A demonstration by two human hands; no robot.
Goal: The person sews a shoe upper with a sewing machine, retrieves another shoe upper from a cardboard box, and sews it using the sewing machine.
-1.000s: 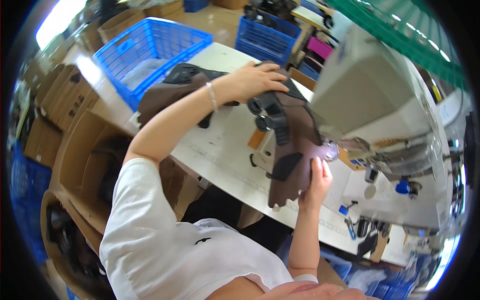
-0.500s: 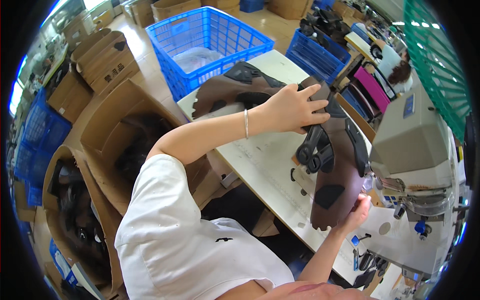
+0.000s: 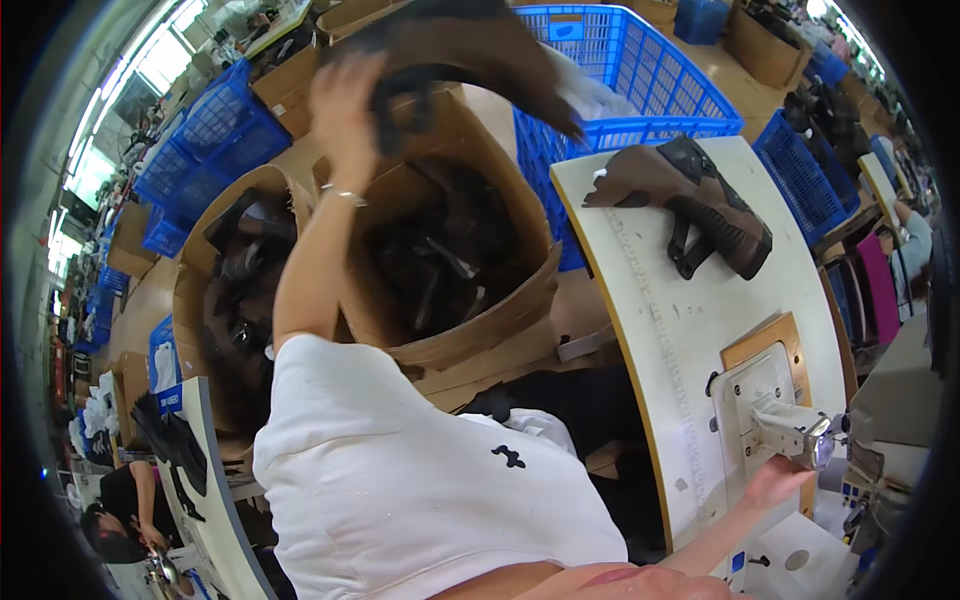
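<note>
My left hand (image 3: 345, 115), blurred by motion, is raised over the cardboard boxes and grips a brown and black boot upper (image 3: 450, 50) by its near-left part. A black strap dangles from that piece. My right hand (image 3: 778, 482) is beside the metal arm of a sewing machine (image 3: 790, 425); its fingers are drawn together at the arm's end, and what they hold, if anything, is hidden. A second boot upper (image 3: 690, 195), with black straps, lies on the far part of the white table (image 3: 640, 330).
Below my left hand stands an open cardboard box (image 3: 530, 285) with dark boot pieces inside; another filled box (image 3: 190, 300) adjoins it. A blue crate (image 3: 660, 130) stands behind the table. At lower left, a person (image 3: 140, 500) works at another table (image 3: 225, 500).
My left hand has swung from the machine to the far left, carrying a boot upper. My right hand no longer holds its edge and stays near the machine. The view has turned left.
</note>
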